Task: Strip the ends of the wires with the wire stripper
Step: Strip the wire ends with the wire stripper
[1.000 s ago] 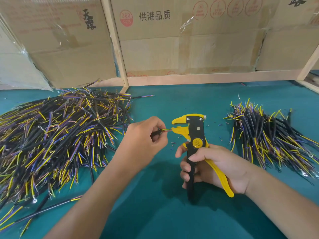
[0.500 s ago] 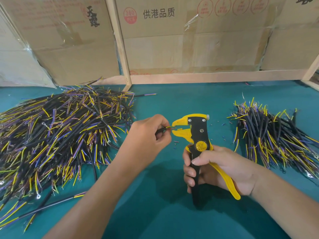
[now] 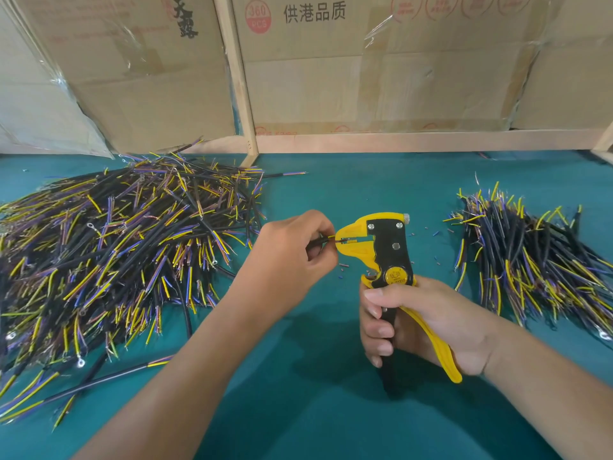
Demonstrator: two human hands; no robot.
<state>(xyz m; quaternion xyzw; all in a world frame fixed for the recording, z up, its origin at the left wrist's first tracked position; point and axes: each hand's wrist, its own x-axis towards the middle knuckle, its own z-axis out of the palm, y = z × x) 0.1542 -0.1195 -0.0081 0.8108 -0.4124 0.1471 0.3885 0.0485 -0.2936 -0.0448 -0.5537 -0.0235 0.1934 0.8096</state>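
Brightness: even, fairly bright indoor light over the teal table (image 3: 348, 180).
Light source: apparently overhead and a little behind the camera, though no lamp is in view.
Shadows: soft dark patches on the table under the left hand (image 3: 292, 250) and right hand (image 3: 428, 323).
Glare: pale sheen on the plastic film (image 3: 391, 24) over the cardboard boxes (image 3: 381, 78).
Distortion: wide-angle bending; the wooden frame (image 3: 237, 78) leans near the edges.
Focus: centre sharp, the corners slightly soft.
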